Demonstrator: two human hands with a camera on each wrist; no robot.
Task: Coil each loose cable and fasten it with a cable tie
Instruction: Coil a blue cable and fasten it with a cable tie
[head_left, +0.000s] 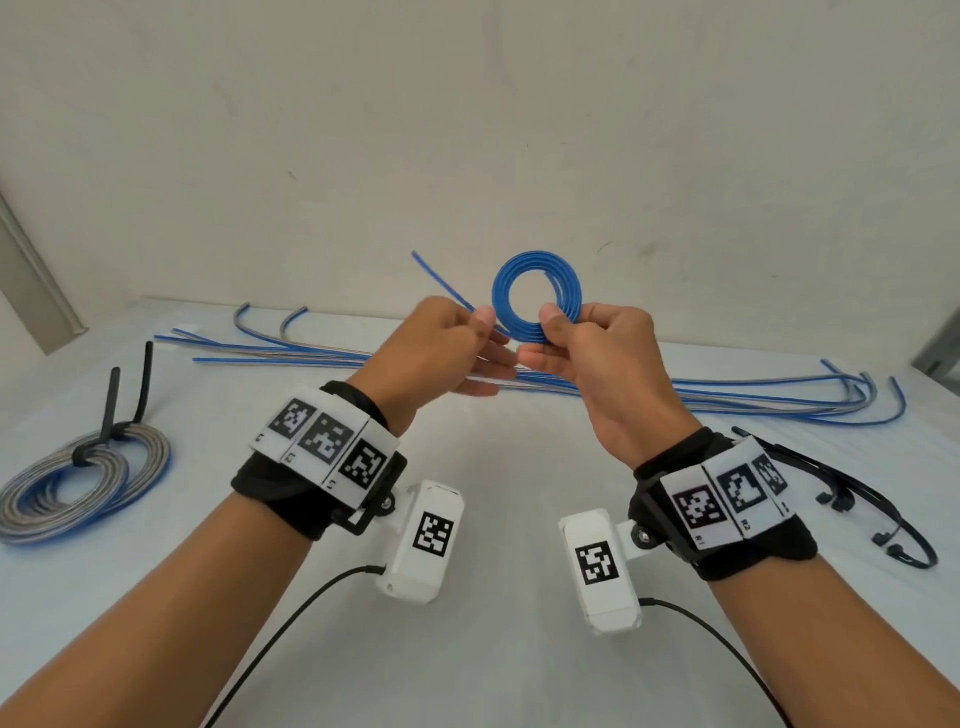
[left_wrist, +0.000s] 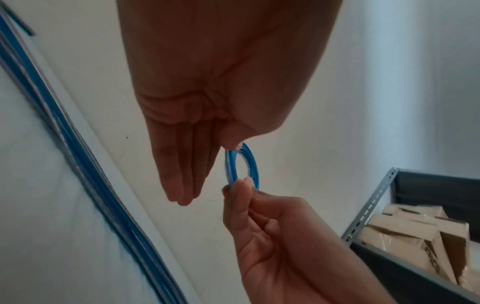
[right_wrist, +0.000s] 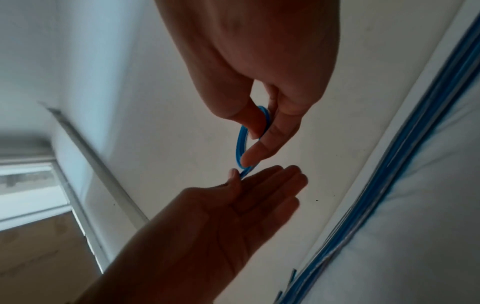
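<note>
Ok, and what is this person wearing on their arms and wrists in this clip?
Both forearms are bare, no sleeves or gloves. Each wrist carries a black fabric wrap: left wrist band, right wrist band. Each bears a white strip with square black-and-white coded markers. A white boxy camera unit with its own marker hangs under the left wrist, another under the right; thin black cables trail from both.

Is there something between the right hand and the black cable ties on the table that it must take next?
Nothing visible lies between the right hand and the black plastic cable ties, only bare white table. But that hand pinches the small blue cable coil.
</note>
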